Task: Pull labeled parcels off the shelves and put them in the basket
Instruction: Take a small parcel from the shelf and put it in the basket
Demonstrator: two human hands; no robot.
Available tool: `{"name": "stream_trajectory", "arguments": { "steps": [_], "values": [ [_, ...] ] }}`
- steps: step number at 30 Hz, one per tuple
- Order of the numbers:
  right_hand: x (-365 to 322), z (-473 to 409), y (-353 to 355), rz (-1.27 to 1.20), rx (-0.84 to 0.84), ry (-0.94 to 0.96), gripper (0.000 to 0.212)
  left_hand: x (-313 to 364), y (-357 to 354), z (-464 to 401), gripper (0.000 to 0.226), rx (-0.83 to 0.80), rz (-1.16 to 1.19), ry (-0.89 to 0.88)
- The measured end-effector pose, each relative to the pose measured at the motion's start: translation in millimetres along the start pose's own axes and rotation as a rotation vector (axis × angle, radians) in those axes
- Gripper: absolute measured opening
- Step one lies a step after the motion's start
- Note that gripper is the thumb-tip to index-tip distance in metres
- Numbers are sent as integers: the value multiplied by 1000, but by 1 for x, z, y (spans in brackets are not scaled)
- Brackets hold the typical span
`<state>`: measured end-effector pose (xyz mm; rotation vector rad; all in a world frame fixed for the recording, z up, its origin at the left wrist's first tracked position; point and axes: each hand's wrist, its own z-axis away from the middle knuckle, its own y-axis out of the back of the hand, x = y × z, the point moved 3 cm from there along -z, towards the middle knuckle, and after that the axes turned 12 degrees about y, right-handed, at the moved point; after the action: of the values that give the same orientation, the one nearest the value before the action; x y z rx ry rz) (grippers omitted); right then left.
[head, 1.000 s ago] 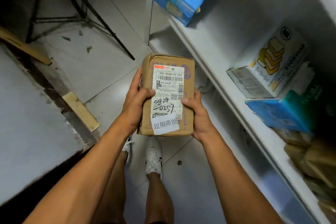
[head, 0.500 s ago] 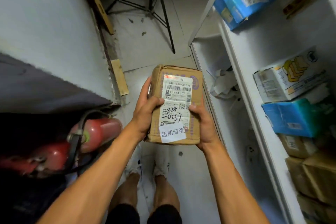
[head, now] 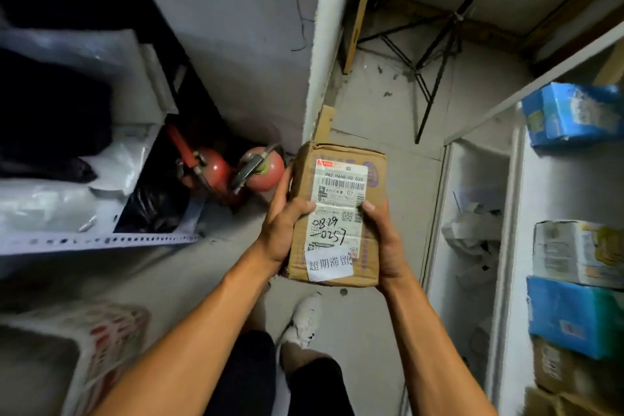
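A white wall corner (head: 329, 44) runs down the middle of the scene, and the pale, stained tiled floor (head: 388, 105) spreads from its foot. To the right of the corner a black tripod stand (head: 435, 54) rests on the floor, a wooden strip (head: 359, 7) leans just beside the corner, and further right stand white shelves (head: 513, 213). To the left of the corner two red fire extinguishers (head: 236, 172) stand at the foot of the wall, and beyond them a perforated metal rack (head: 101, 241) carries dark and pale bags in dim light.
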<state>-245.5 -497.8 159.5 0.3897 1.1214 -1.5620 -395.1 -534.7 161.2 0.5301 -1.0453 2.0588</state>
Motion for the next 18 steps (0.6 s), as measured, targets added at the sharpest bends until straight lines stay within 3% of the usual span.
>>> {"name": "stream_trajectory", "arguments": {
  "steps": [3, 8, 18],
  "values": [
    [9, 16, -26, 43, -111, 6, 90, -1, 23, 33, 80, 79, 37, -54],
    [21, 53, -79, 174, -266, 58, 61, 0, 66, 98, 85, 234, 62, -146],
    [118, 123, -186, 300, -540, -148, 61, -19, 176, 239, 83, 513, 214, -324]
  ]
}}
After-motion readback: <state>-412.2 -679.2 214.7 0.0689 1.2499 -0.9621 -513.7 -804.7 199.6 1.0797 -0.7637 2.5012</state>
